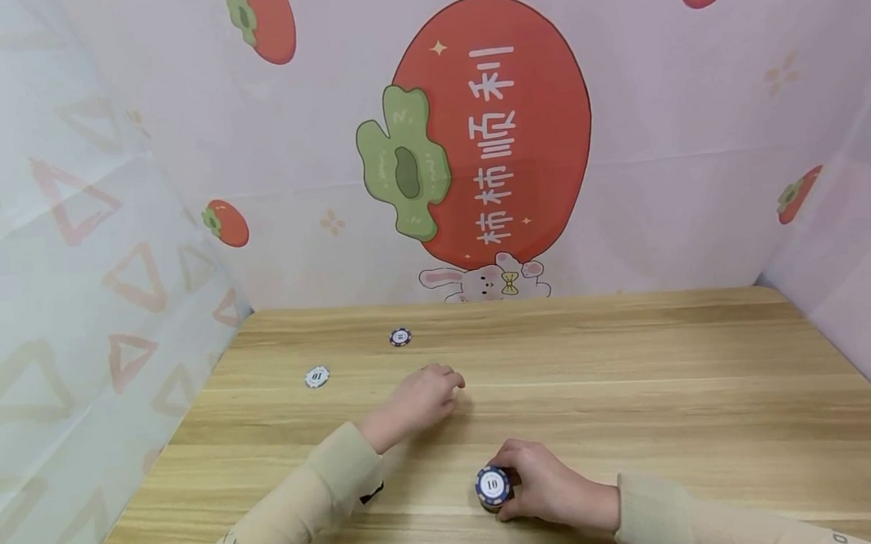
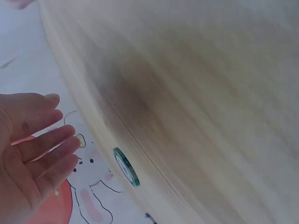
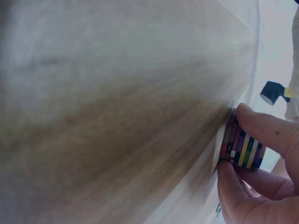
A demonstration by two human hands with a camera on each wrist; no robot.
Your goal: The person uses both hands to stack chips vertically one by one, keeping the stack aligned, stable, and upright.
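My right hand (image 1: 546,484) grips a stack of poker chips (image 1: 493,486) near the table's front, thumb on one side and fingers on the other. On top lies a dark blue chip marked 10. Seen from the right wrist, the stack (image 3: 243,147) shows several layers in mixed colours. My left hand (image 1: 420,398) hovers over the middle of the table with loosely bent fingers and holds nothing. A green-rimmed chip (image 2: 126,167) shows in the left wrist view beyond that hand; I cannot tell which chip it is in the head view.
Farther back on the wooden table (image 1: 632,360) lie a pale chip (image 1: 317,377) marked 10 at left and a dark blue chip (image 1: 400,337) near the rear edge. Printed cloth walls (image 1: 659,170) enclose the table at the back and both sides.
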